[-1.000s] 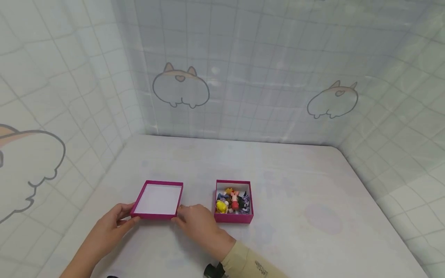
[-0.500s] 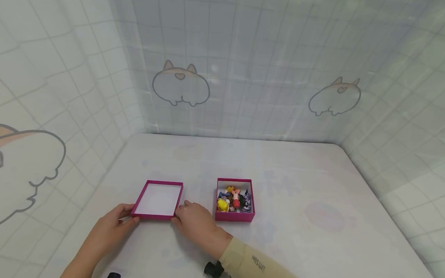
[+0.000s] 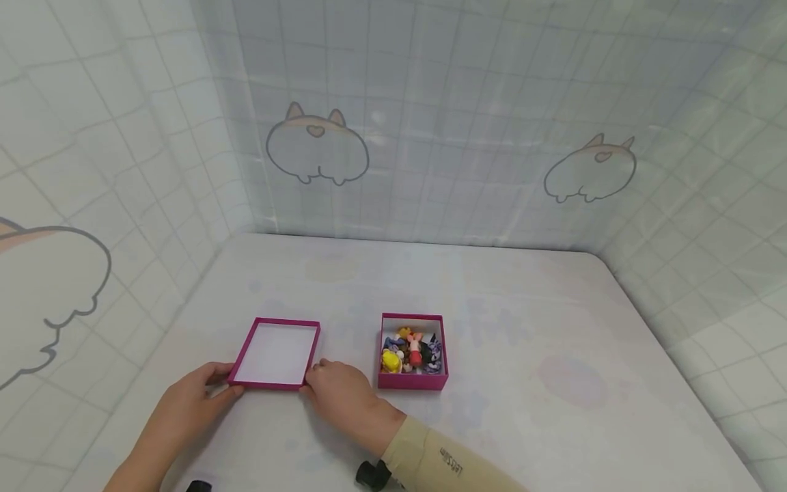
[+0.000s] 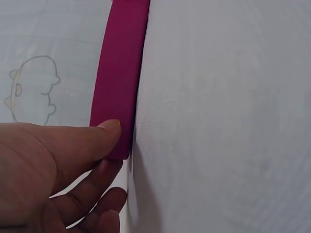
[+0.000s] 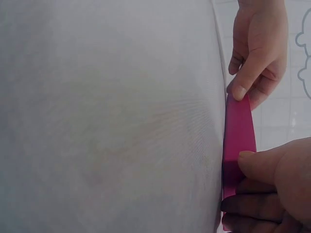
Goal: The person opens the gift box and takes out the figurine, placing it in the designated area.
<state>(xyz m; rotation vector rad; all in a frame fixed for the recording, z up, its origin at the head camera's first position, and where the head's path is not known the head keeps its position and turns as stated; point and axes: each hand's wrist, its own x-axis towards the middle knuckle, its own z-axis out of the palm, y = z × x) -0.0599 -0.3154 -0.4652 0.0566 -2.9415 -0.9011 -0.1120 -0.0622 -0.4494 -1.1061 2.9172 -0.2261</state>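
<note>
Near left, we list our left hand [image 3: 184, 408] and right hand [image 3: 341, 396], angled inward, thumbs and curled fingers pinching the near corners of one shallow magenta lid [image 3: 277, 354], white interior up, on the table [image 3: 504, 430]; right of it, one box [image 3: 412, 382] of figurines [image 3: 415, 352].

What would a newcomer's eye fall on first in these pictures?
Probably the open magenta box, below the centre of the head view, holding small colourful toy figures. Left of it is a shallow matching lid, white inside up, gripped at its near corners by the left hand and right hand. Cartoon outlines on the backdrop also stand out.
</note>
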